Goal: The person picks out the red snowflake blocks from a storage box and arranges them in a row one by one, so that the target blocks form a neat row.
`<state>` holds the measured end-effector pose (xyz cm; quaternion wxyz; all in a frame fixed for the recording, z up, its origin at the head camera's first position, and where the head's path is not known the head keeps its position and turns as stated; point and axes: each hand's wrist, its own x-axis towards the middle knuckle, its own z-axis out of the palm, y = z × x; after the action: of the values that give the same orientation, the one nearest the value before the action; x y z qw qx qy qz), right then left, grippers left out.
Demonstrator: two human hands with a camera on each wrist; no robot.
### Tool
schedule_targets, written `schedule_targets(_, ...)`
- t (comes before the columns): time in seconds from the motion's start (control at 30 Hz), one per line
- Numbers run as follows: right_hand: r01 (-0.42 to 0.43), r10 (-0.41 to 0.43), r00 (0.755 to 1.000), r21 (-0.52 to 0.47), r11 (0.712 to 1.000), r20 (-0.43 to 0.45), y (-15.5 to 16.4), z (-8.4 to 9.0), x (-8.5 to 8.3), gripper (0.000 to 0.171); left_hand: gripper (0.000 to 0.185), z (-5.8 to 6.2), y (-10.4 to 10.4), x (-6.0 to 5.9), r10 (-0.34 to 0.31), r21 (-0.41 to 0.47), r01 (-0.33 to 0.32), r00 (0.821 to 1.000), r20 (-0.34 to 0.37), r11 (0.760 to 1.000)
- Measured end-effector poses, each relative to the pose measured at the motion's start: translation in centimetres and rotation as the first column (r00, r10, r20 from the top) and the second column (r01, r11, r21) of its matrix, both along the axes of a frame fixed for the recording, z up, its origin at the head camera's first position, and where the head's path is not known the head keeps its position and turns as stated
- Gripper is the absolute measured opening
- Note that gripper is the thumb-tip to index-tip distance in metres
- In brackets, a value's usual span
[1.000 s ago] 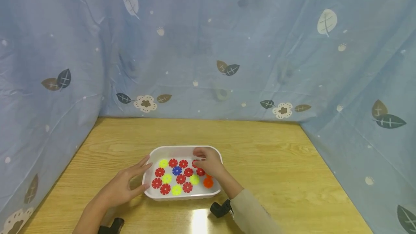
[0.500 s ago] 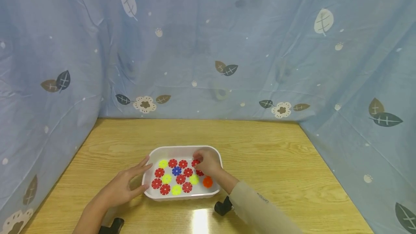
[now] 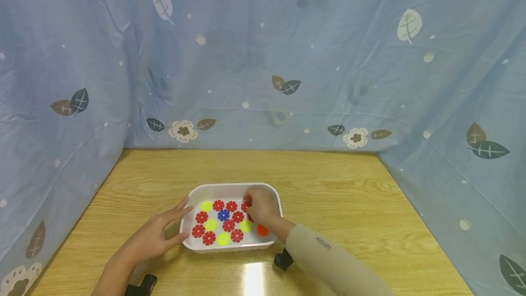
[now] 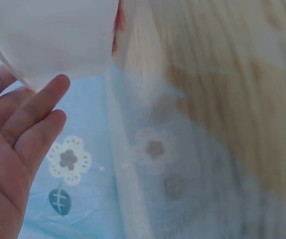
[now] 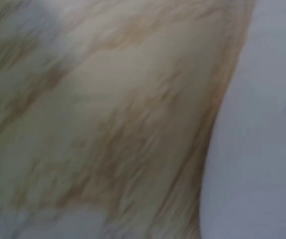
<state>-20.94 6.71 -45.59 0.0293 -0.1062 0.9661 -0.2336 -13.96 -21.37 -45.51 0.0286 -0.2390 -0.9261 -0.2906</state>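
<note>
A white tray (image 3: 230, 249) holds several small plastic snowflake discs, lying flat in red, yellow, blue and orange. My left hand (image 3: 154, 236) is at the tray's left end, thumb near the front corner and relaxed fingers along the rim. In the left wrist view, fingers (image 4: 38, 107) lie against the tray's outer wall (image 4: 53, 40). Inside the tray's right half, my right hand (image 3: 262, 207) has thumb and forefinger curled at a red snowflake disc (image 3: 245, 207), pinching it. That hand partly covers another red disc behind the thumb. The right wrist view shows no fingers.
A blue disc (image 3: 223, 215) sits among the red ones, and an orange disc (image 3: 262, 230) lies near the tray's front right. The wooden table (image 3: 341, 223) meets a blue patterned curtain (image 3: 246, 58) at the back and sides. A black wrist device (image 3: 283, 259) hangs under the right forearm.
My right hand's fingers have lowered and closed at the red disc, and the right forearm has swung slightly. My left hand has stayed at the tray's left end.
</note>
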Motion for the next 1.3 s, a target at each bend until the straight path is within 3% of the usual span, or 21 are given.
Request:
schedule_targets(0.43,-0.005,0.007,0.999,-0.043,0.999,0.035,-1.0,-0.3,0.0,0.026,0.058,0.3,-0.2,0.0,0.021,-0.001,-0.021,0.999,0.029,1.000)
schedule_targets(0.87,-0.015,0.019,0.999,-0.096,0.995,0.039,-0.9,-0.3,0.4,0.027,0.057,-0.1,-0.1,-0.2,0.011,-0.006,-0.011,0.999,-0.034,1.000)
schedule_targets(1.07,-0.014,0.020,0.999,-0.145,0.989,0.039,-0.5,-0.1,0.4,0.025,0.057,-0.1,0.0,-0.1,0.017,-0.014,-0.017,0.999,-0.031,1.000)
schedule_targets(1.3,-0.009,0.034,0.996,-0.273,0.962,0.088,0.2,0.6,0.4,0.029,0.057,-0.2,0.1,-0.2,0.013,-0.017,-0.014,0.999,-0.038,1.000)
